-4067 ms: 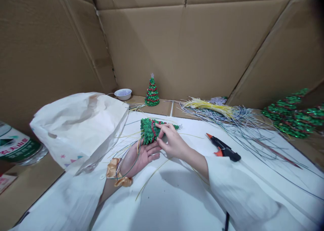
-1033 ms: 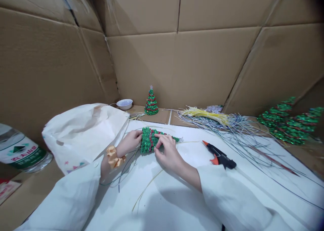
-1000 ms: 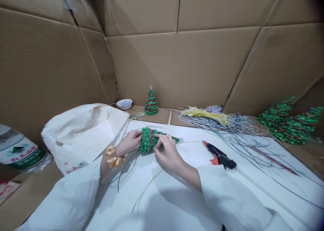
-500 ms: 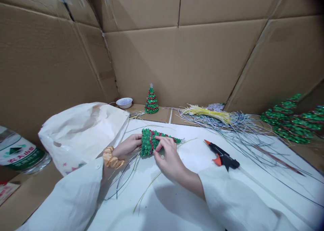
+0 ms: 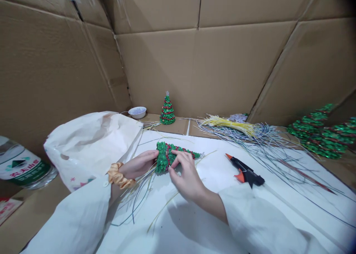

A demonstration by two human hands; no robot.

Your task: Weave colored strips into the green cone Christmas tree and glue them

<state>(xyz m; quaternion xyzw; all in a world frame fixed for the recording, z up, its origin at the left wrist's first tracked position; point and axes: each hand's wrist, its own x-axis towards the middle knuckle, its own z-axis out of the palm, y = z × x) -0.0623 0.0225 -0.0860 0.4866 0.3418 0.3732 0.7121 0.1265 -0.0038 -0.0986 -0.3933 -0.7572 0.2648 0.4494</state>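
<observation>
A small green beaded Christmas tree [image 5: 162,158] with red garland bands is held on its side above the white tabletop, its clear star tip pointing right. My left hand [image 5: 141,162] closes on its base end at the left. My right hand [image 5: 185,174] grips the middle of the tree, thumb and fingers on its near side. Thin wires [image 5: 135,200] trail from the base below my left hand. To the right of my hands lies a black and orange glue gun [image 5: 246,171], untouched.
Behind stand a finished-looking beaded tree [image 5: 167,111] and a white bowl [image 5: 137,112]. A white plastic bag [image 5: 94,146] and a large water bottle [image 5: 23,165] are at left. Bundled wires [image 5: 233,126] spread across the back right, beside more green trees [image 5: 325,135]. Cardboard walls [image 5: 222,65] enclose the table.
My left hand has shifted slightly at the tree's base, its wrist turning and moving a little left. The trailing wires have swung slightly. My right hand keeps nearly the same place on the tree.
</observation>
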